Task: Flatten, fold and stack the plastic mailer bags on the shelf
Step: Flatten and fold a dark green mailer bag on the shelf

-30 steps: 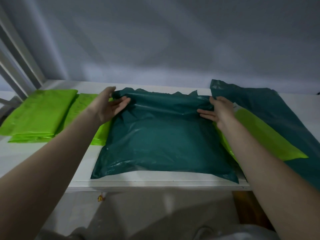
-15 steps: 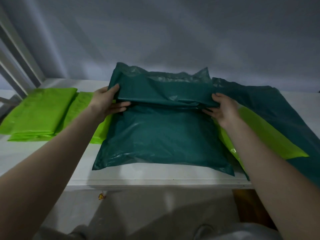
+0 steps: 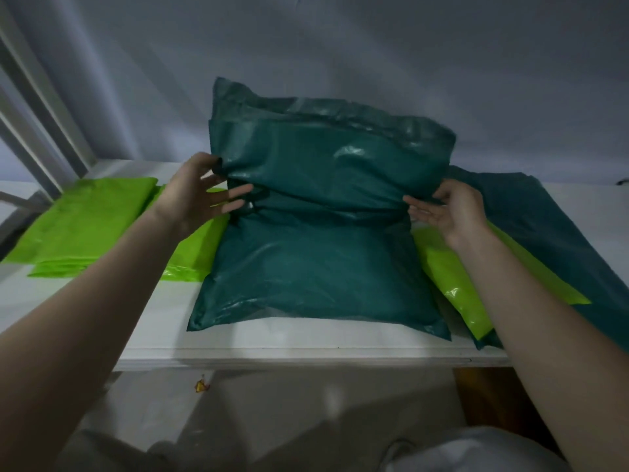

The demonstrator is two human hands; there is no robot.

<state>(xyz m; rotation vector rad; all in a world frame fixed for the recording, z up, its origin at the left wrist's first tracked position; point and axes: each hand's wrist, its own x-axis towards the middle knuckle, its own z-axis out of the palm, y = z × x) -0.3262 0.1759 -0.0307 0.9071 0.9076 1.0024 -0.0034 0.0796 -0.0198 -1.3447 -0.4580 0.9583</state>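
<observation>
Dark green mailer bag (image 3: 323, 233) lies mid-shelf (image 3: 272, 352), its far half lifted and partly folded toward the person. It looks light, limp, glossy and probably slippery, with trapped air puffing it; best taken at the side edges along the fold. Left hand (image 3: 197, 195) pinches the bag's left edge, other fingers spread; right hand (image 3: 449, 212) pinches its right edge. Both arms reach forward. Folded lime bags (image 3: 81, 219) left of it.

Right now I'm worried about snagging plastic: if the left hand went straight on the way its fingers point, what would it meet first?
The left hand points right, so it would likely meet the dark green mailer bag at the fold it already pinches; depth is unclear.
</observation>
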